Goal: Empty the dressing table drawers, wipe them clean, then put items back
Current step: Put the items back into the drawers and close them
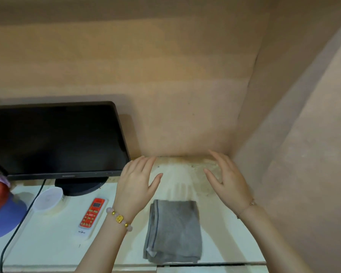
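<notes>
Two hands hover, palms down, over the back of a white counter [47, 243] at the centre of the frame. The left hand [136, 182] and the right hand [228, 182] are both spread flat with straight fingers and hold nothing. Whether either touches the surface cannot be told. Between them lies a stained patch [185, 174] against the wall.

A folded grey cloth [175, 231], the wiping tool for the job, rests untouched at lower centre, its near end close to the counter's front edge. The drawers are not plainly in view; a dark seam [205, 264] along the bottom edge may mark one.

The likely hazards sit on the left. The left hand is just beside a black monitor [53, 138], and a red remote control [92, 213] lies next to the wrist, so a wide sweep could knock either. A careless pull on the cloth could also drag it off the front edge, and a black cable [18, 229] trailing at lower left could snag.
</notes>
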Action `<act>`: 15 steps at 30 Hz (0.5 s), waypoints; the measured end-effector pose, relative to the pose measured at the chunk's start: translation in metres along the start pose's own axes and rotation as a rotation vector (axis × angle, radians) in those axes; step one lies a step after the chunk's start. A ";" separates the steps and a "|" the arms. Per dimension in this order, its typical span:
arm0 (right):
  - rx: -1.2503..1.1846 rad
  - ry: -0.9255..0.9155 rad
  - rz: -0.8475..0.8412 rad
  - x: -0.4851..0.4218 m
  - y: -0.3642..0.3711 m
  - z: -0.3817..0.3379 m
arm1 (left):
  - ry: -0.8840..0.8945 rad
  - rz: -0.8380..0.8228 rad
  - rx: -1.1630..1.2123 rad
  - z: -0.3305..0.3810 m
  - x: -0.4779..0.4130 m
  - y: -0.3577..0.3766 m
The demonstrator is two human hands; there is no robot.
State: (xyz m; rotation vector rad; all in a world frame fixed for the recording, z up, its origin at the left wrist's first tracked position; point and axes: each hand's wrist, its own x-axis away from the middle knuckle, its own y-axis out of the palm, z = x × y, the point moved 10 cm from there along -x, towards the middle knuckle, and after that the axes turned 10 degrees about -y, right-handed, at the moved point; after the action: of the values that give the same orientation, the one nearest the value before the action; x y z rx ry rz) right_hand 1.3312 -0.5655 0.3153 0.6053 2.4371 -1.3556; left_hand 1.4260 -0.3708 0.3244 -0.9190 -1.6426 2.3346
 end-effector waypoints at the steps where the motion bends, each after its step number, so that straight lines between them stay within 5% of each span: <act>1: 0.023 -0.012 0.004 0.003 -0.007 -0.002 | 0.002 0.001 -0.004 0.005 0.001 -0.005; 15: 0.278 0.129 0.132 0.080 -0.120 0.022 | 0.213 -0.073 0.148 0.119 0.008 -0.008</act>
State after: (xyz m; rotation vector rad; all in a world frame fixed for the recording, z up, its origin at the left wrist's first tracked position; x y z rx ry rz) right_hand 1.2035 -0.6230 0.3564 0.9299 2.2729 -1.6597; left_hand 1.3519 -0.4597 0.3544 -1.0187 -1.3780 2.1899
